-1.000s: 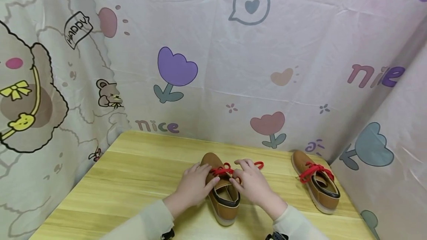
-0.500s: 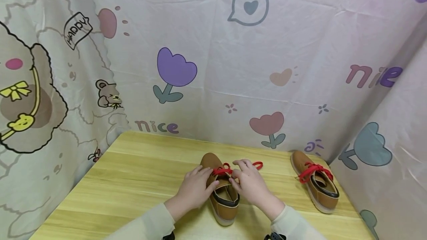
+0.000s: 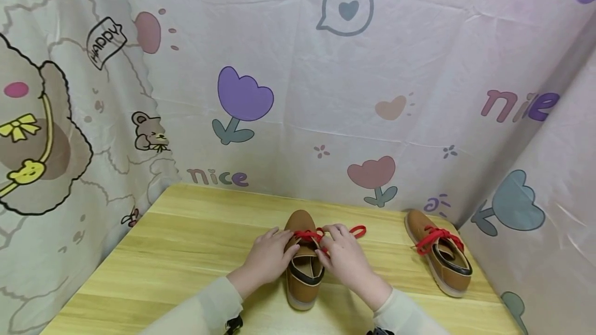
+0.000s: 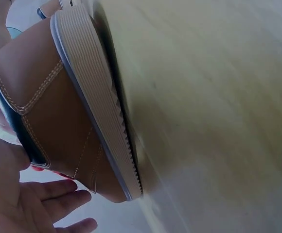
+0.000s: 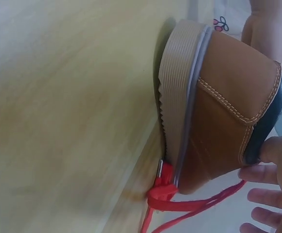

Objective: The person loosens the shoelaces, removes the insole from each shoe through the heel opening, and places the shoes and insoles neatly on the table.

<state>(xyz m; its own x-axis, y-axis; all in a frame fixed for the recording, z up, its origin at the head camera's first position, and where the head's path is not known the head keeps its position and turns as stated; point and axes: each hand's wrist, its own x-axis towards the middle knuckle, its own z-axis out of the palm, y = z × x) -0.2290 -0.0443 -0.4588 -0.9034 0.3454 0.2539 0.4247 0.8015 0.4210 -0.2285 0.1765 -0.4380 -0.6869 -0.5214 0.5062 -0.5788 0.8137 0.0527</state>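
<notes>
A brown shoe (image 3: 302, 293) with a dark padded collar and a pale ribbed sole stands upright on the table, toe pointing away. Red laces (image 3: 304, 234) cross its front, and a loop trails right onto the table. From the left, my left hand (image 3: 265, 257) pinches the upper by the collar's front end; its other fingers reach forward, loosely extended, in the left wrist view. My right hand (image 3: 343, 252) holds the opposite edge between thumb and index finger. In the right wrist view, the red lace (image 5: 194, 203) hangs past the toe side. Palms hide parts of the laces.
A second brown shoe (image 3: 449, 273), with its red laces tied in a bow (image 3: 440, 239), stands near the table's right edge. Patterned curtains (image 3: 298, 92) enclose the back and sides of the wooden table (image 3: 200, 221).
The shoe between my hands has turned from slanted to nearly straight, its heel swinging left. Both hands have shifted slightly with it. The second shoe stays put.
</notes>
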